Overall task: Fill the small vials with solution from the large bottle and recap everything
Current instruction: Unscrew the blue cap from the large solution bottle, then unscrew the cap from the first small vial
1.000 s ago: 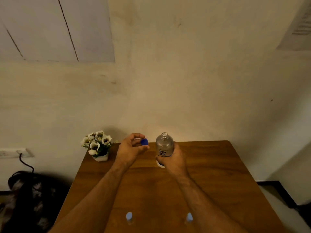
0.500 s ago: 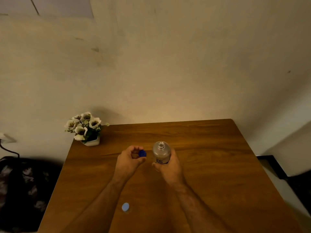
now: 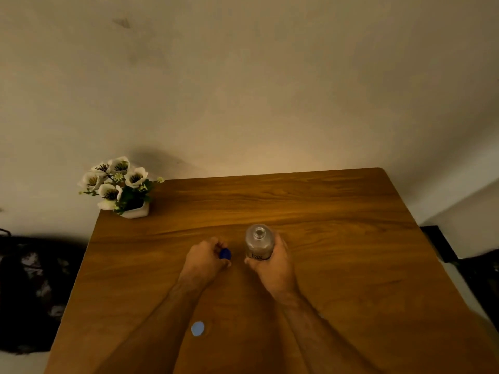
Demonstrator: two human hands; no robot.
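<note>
The large clear bottle (image 3: 258,244) stands uncapped in the middle of the wooden table (image 3: 351,260), its open neck facing up. My right hand (image 3: 272,263) grips its body from the right and near side. My left hand (image 3: 206,259) pinches the bottle's dark blue cap (image 3: 225,254) just left of the bottle, low over the table. One small vial with a pale blue cap (image 3: 198,328) stands between my forearms near the front. A second vial is hidden under my right forearm.
A small white pot of white flowers (image 3: 122,187) sits at the table's far left corner against the wall. A dark patterned bag (image 3: 29,287) lies on the floor to the left. Dark items sit on the floor at the right edge (image 3: 480,273).
The view has tilted down. Both hands have come lower and nearer, the left carrying the blue cap down toward the tabletop. The right vial has slipped out of sight under my forearm.
</note>
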